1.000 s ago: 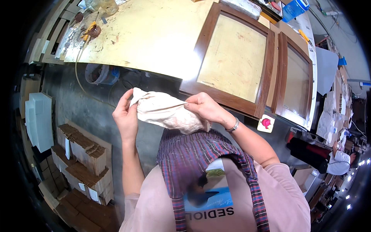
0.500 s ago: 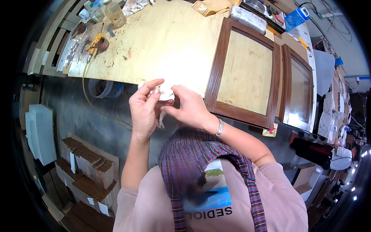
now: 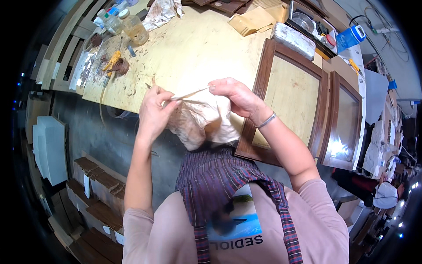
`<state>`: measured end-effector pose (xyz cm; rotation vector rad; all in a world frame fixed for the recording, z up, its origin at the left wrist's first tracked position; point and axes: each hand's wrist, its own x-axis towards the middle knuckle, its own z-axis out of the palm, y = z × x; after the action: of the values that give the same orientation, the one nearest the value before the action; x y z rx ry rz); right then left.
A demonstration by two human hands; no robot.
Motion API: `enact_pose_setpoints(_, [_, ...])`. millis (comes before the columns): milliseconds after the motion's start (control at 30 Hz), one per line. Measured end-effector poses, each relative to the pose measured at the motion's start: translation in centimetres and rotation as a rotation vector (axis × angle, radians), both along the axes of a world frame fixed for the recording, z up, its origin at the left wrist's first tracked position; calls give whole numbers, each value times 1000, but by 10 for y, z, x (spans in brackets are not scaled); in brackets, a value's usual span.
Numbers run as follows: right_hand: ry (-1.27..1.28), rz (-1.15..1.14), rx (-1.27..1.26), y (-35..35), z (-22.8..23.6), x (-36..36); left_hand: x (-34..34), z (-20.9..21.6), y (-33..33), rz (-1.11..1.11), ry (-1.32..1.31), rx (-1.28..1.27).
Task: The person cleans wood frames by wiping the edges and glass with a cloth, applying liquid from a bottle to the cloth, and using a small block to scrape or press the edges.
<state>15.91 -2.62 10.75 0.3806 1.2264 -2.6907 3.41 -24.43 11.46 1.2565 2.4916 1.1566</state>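
A stained off-white cloth [image 3: 200, 116] hangs spread between my two hands at the table's near edge. My left hand [image 3: 154, 110] pinches its upper left edge between thumb and fingers. With thumb and forefinger, my right hand [image 3: 237, 97] grips the upper right corner, and the top edge is stretched between them. Below, the cloth drapes down over the table edge in front of my striped apron. To the right of my right hand lies a brown wooden frame [image 3: 260, 72] with an open-looking pale middle.
A second brown frame with a glass pane [image 3: 343, 119] lies farther right. At the back left of the worktable [image 3: 193, 48] are a jar [image 3: 134, 28], a yellow spray gun [image 3: 113, 61] and another rag [image 3: 161, 15]. A white-grey block [image 3: 293, 40] touches the nearer frame's far end.
The cloth was bunched small between my fingers and is now opened out. My hands have moved apart, the right one to the right. The view has shifted, showing more of the table's far side.
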Motion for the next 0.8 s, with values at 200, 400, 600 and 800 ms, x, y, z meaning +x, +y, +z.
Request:
enact_pose_setpoints(200, [3, 15, 144, 31, -7, -34, -62, -5, 26, -115, -861, 187])
enact_pose_setpoints(400, [38, 41, 508, 15, -5, -80, -118, -10, 41, -90, -538, 216])
enact_pose_setpoints(600, [-204, -57, 964, 18, 7, -124, -127, 11, 22, -182, 56, 164])
enact_pose_setpoints(800, [-113, -158, 663, 19, 19, -145, -104, 6, -19, -972, -280, 85])
